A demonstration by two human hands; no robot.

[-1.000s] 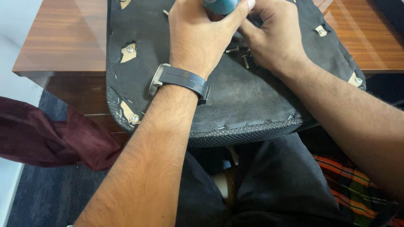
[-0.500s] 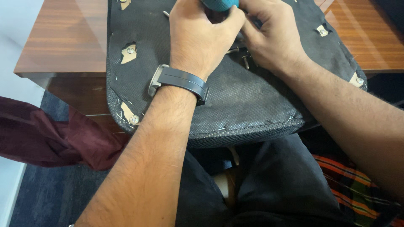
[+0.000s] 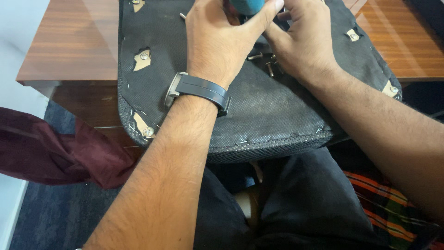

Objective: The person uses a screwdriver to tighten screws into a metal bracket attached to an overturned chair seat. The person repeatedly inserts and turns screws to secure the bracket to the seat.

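Two hands are at work on 1 black seat pad (image 3: 259, 106), which lies underside up on the wooden counter (image 3: 74, 46), its near edge hanging over toward the person's lap.

The left hand (image 3: 222, 41) has its grip closed around 1 teal handle (image 3: 247, 5) of a tool; only the bottom of the handle shows, the rest is cut off by the top of the frame, so the kind of tool is hard to tell. On the left wrist sits 1 dark watch (image 3: 199, 90).

The right hand (image 3: 305, 46) rests flat-ish on the pad just right of the tool, fingers curled toward it; whether its grip holds smth I cannot tell, the fingertips are hidden behind the left hand and the frame edge.

Just near the right hand lie approx. 3 loose bolts (image 3: 263, 60), partly covered by the hands, so the count is not sure.

In the pad fabric I count 5 torn openings with a screw: 3 on the left side, e.g. (image 3: 142, 59), and 2 on the right, e.g. (image 3: 391, 89). The far-left one is cut off at the top.

Left and near, 1 maroon cloth (image 3: 60, 153) hangs beside the counter.
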